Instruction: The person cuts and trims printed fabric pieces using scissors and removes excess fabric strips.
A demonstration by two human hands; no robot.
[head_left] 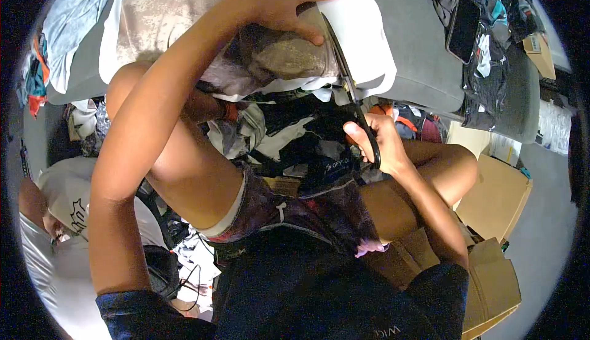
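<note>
"Where are the scissors [351,94]?"

"In the right hand [387,142]. Its fingers are curled round the handles, the thumb sticking out on the left side; which fingers go through the loops, I can't tell."

"And the blades?"

"They point up and away, along the right edge of the brown cloth [166,11], over the white layer [370,39]. The tip is just beside the left thumb and forefinger. I can't tell how far apart the blades stand."

"What's the left hand [279,5] doing?"

"It's spread wide, palm down on the cloth, with the fingertips reaching past its edge above the white layer. Nothing is gripped there."

"What's under it all?"

"A grey seat [418,39]. A phone [462,31] lies farther right on it, beside dark clothes [485,94], and a box [495,186] is below."
</note>
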